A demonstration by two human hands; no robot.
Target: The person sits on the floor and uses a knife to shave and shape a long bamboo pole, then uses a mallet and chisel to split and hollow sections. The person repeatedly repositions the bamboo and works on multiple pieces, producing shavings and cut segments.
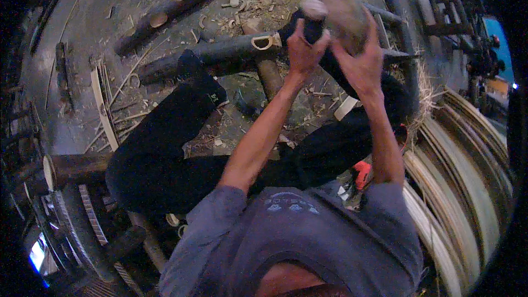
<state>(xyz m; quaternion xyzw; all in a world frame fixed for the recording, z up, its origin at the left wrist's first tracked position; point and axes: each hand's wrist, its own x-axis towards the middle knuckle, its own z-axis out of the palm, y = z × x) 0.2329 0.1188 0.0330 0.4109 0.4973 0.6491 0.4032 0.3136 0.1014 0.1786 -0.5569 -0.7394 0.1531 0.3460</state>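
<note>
My left hand [307,49] is wrapped around a dark, short cylinder [314,26] with a pale round end, held out in front of my knees. Just to its right, my right hand [362,63] grips a large light-brown piece [344,14], smeared by motion, so its exact kind cannot be told. Beneath both hands runs a dark pole [212,52] with a pale-rimmed notch [265,42] cut in it, lying across a brown log [269,77]. Whether the dark cylinder touches that pole is unclear.
Shavings and chips [250,3] litter the floor. Another notched pole [173,14] lies farther out. Long pale strips [103,104] lie at left. Bundled curved strips [451,198] and a red-orange tool [361,175] sit at right; dark frames [440,0] stand far right.
</note>
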